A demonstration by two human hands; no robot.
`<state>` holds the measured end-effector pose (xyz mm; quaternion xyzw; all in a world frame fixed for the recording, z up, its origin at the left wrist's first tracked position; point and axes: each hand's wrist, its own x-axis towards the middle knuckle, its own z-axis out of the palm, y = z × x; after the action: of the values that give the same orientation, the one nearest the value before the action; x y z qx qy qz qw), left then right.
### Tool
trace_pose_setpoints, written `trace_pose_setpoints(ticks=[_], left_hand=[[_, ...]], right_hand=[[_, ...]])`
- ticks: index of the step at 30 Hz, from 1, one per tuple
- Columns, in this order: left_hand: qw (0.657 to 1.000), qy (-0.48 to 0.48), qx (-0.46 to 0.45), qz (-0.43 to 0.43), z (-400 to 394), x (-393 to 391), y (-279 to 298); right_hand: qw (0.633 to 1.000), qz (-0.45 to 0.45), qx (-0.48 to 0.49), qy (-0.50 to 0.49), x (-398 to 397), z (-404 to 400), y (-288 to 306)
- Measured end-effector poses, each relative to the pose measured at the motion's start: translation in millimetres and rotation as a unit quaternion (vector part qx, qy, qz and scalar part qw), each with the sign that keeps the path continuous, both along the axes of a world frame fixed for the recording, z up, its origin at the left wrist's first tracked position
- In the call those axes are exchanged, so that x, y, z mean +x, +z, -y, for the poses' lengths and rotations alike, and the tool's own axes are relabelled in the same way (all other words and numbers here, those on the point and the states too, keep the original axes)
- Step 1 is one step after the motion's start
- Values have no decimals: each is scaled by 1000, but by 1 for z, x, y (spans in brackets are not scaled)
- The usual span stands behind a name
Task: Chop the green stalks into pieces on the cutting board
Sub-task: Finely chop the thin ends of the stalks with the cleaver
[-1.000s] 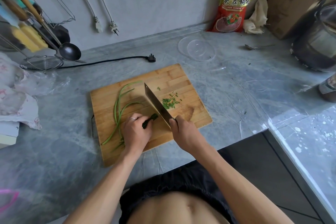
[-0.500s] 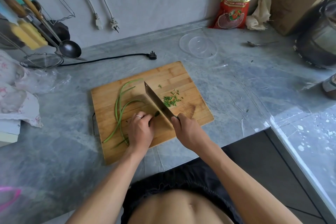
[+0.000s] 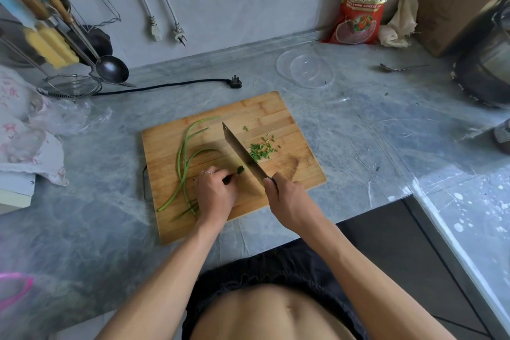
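1. Green stalks [image 3: 185, 163] are lying on the cutting board [image 3: 265, 110], just left of the left hand [image 3: 215, 193]; that grip is pinching a bundled stalk end [image 3: 240, 170] against the board.
2. Right hand [image 3: 287, 201] is clamping its grip on the cleaver [image 3: 242, 153], the blade touching the board just right of the pinched end.
3. Chopped pieces [image 3: 260, 151] are lying right of the blade.
4. Board is resting on the grey bench [image 3: 358, 132].
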<state>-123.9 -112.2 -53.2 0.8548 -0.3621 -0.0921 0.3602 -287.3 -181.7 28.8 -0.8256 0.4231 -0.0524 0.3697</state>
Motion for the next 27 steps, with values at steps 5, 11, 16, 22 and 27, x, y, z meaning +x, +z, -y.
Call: trace_pose_setpoints(ticks=[5, 11, 16, 22, 27], left_hand=[[1000, 2, -20, -3, -1, -1, -9], [1000, 25, -5, 16, 0, -10, -7], [1000, 15, 9, 20, 2, -8, -13], [1000, 2, 11, 12, 3, -7, -11], [1000, 19, 0, 16, 3, -10, -8]], right_hand=[[1000, -12, -11, 20, -5, -10, 5], [998, -37, -24, 33, -6, -17, 7], [995, -71, -48, 44, -8, -18, 11], [992, -96, -61, 55, -6, -17, 18], [991, -96, -71, 62, -7, -19, 20]])
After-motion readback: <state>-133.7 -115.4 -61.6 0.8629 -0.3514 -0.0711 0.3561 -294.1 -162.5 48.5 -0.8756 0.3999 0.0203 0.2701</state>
